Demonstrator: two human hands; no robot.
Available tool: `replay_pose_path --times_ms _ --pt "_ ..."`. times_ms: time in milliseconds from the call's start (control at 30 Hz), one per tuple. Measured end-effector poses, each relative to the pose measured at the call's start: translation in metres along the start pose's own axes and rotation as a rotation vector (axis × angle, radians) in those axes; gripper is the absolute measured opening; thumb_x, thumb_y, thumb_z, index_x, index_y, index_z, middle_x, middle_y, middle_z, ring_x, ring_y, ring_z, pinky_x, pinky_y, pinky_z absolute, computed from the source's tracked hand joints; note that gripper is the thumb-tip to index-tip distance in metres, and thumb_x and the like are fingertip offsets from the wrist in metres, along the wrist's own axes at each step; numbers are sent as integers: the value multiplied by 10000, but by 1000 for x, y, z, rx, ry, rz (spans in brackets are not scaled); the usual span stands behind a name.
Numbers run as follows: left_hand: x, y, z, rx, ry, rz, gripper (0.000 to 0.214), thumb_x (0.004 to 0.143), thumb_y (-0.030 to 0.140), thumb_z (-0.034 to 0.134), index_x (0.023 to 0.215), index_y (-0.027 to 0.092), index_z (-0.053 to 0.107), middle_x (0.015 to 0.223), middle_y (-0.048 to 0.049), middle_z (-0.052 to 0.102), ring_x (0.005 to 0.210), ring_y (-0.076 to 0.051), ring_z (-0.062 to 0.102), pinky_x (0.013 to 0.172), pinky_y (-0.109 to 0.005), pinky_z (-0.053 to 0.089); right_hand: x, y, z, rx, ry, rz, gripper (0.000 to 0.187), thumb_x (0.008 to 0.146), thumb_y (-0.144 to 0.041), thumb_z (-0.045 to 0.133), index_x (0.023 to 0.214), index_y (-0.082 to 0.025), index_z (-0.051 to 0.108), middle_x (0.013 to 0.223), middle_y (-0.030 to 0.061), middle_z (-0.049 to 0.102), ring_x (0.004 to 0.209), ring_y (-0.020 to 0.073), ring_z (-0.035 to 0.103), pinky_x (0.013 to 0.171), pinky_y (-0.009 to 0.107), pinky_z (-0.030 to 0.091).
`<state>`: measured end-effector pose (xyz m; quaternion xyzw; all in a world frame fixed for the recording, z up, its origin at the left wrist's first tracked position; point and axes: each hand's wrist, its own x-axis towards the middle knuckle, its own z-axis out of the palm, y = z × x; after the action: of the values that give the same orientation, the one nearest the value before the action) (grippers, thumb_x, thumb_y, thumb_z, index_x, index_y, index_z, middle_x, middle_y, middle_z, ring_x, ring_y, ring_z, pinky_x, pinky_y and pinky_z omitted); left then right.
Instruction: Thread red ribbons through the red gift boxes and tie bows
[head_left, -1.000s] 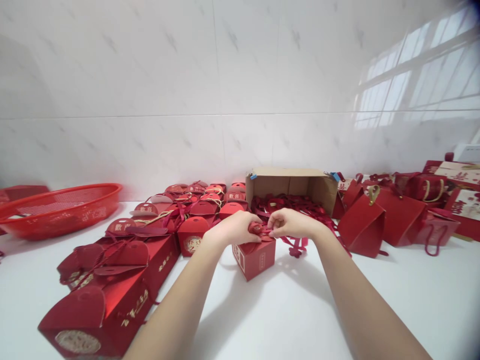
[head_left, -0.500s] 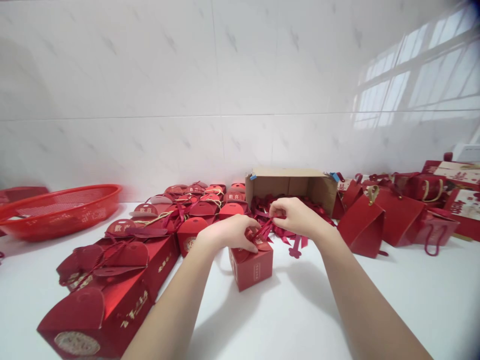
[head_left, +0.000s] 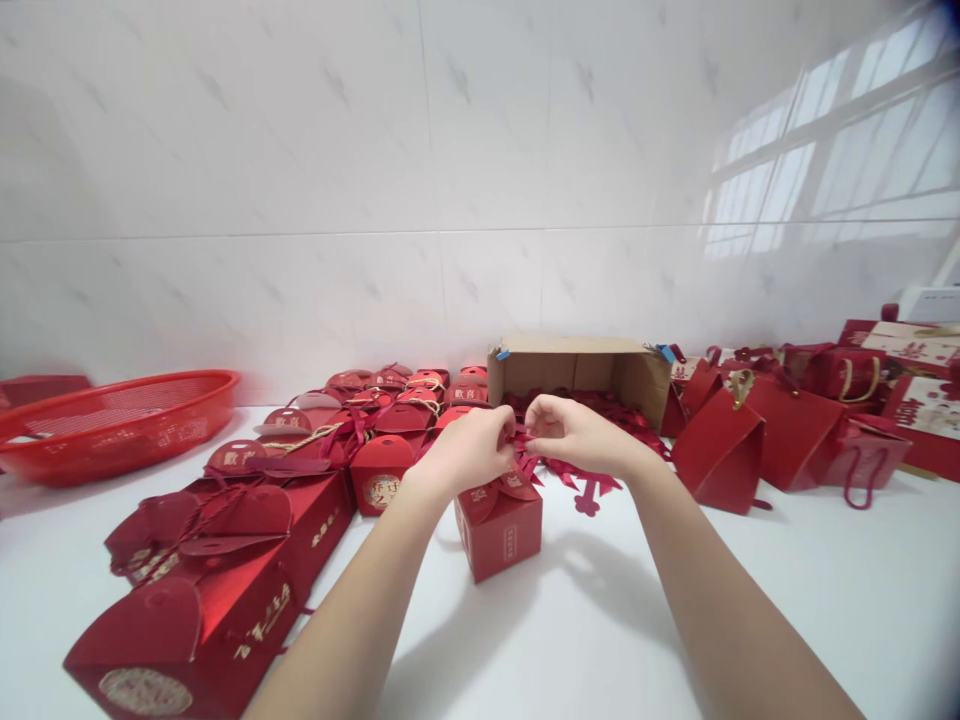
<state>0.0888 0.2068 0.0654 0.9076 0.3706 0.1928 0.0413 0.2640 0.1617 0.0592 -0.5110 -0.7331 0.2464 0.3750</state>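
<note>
A small red gift box (head_left: 501,535) with folded top flaps stands on the white table in front of me. Just above its top, my left hand (head_left: 480,445) has its fingers pinched on a dark red ribbon (head_left: 528,462). Close beside it on the right, my right hand (head_left: 568,435) is curled, with thumb and forefinger closed on the same ribbon. The two hands almost meet over the box, and the ribbon between them is largely hidden by my fingers.
Behind the hands, an open cardboard box (head_left: 577,345) lies on its side with red ribbons inside. Several red gift boxes (head_left: 382,478) fill the left, with a red plastic basket (head_left: 120,430) beyond. Red bags (head_left: 720,440) stand at right, against the tiled wall (head_left: 337,150).
My left hand has lifted off the box's top flaps and come up level with my right hand, which has shifted slightly left. The box has stayed put.
</note>
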Motion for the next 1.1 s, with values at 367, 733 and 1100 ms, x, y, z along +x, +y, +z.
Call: replay_pose_path --times_ms 367,733,1100 --pt "0 3 -6 52 85 14 246 738 139 445 966 232 438 709 4 609 653 -171 566 529 -249 352 7 6 4 150 -7 152 329 798 -466 538 863 -158 638 625 -7 534 470 63 396 419 201 292" --pt "-2 0 -12 104 49 -56 300 770 203 463 1060 204 389 809 -36 645 707 -197 611 543 -257 372 14 18 14 301 -130 231 281 716 -356 670 915 -161 640 603 -15 558 491 72 426 441 201 305" --pt "-6 -4 -18 76 -89 -200 434 809 279 445 1201 152 305 835 -81 656 654 -194 625 542 -255 396 20 30 40 364 -211 167 189 733 -354 626 734 -165 639 686 3 638 609 102 542 574 210 391"
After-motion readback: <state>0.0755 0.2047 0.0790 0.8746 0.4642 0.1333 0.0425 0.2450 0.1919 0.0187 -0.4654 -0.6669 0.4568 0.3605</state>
